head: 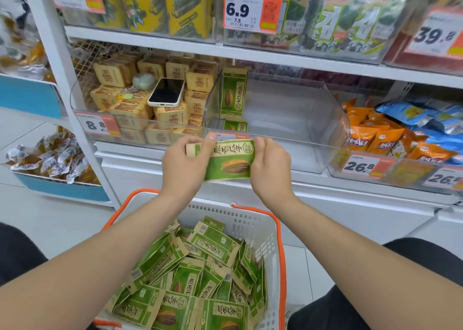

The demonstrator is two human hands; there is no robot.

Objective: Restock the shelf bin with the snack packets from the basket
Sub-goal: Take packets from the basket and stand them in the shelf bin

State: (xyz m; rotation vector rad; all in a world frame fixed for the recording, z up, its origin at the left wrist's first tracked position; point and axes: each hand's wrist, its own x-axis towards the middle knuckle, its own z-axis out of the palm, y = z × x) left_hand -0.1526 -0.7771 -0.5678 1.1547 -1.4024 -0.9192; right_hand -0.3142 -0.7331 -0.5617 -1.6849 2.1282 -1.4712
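A white shelf unit (225, 53) is seen across the upper view, stocked with bins of snacks and hung with price tags. Below it, between the person's dark-clad knees, a white basket (246, 220) with orange handles is placed, and it is filled with a loose heap of green snack packets (190, 279). On the middle shelf a clear plastic bin (313, 109) is set between a bin of tan packets (120, 73) on its left and orange packets (370, 136) on its right. Most of the clear bin is left bare.

Both hands are raised just in front of the bin's front edge, above the basket. The left hand (183, 166) is curled round the left part of a held packet (229, 161), which is turned sideways, and its right end is pinched by the right hand (271, 169).

A phone (166, 92) is laid screen up on the tan packets. One upright packet (234, 92) is stood against the clear bin's left wall, and a second packet (235, 125) is seen lower, at the front left corner.
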